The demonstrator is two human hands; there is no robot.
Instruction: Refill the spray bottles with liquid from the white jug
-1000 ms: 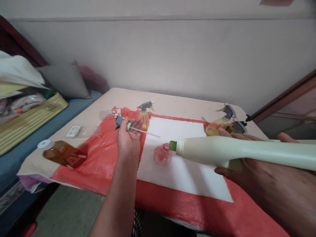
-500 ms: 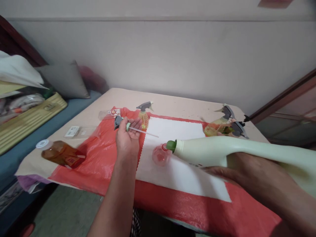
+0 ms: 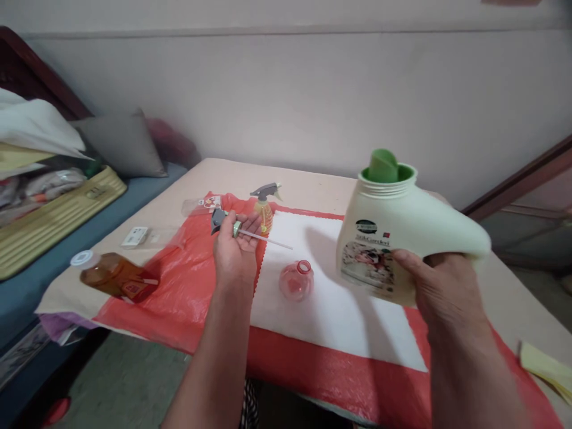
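My right hand [image 3: 440, 286] grips a large cream jug [image 3: 397, 229] with a green spout, held nearly upright above the white cloth [image 3: 335, 298]. My left hand [image 3: 235, 250] holds a grey and green spray trigger head [image 3: 223, 220] with its thin white tube pointing right. A small pink bottle [image 3: 295, 280] with an open neck stands on the white cloth between my hands.
A yellow spray bottle [image 3: 264, 208] stands behind my left hand on the red plastic sheet [image 3: 179, 280]. An amber bottle [image 3: 114, 275] lies at the left table edge, near a small white card [image 3: 134, 236]. A bed with pillows is at the left. Yellow paper [image 3: 547, 366] lies at the right.
The jug went from lying level with its spout at the pink bottle's mouth to nearly upright, lifted away to the right. My left hand has stayed in place.
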